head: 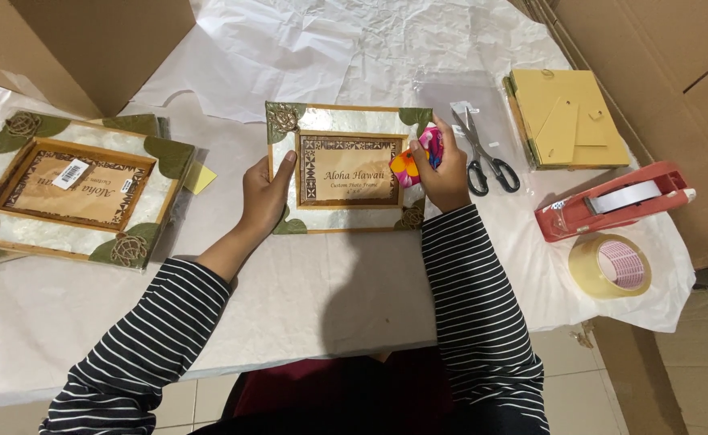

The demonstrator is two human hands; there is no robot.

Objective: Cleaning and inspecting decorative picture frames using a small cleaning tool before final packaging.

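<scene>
Wiping step, by the look of it: left hand grips the shell-and-wood rectangular photo frame lying mid-worktop; right hand fingers clench a bright patterned cloth against its right edge; further wiping calls for firm bracing

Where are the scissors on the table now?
The scissors lie right of the picture frame, just beyond the right hand, left of the yellow cards.

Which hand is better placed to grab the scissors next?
Right, probably. The right hand sits at the photo frame's right edge, just beside the scissors, though it holds a colourful cloth. The left hand grips the frame's far left edge.
</scene>
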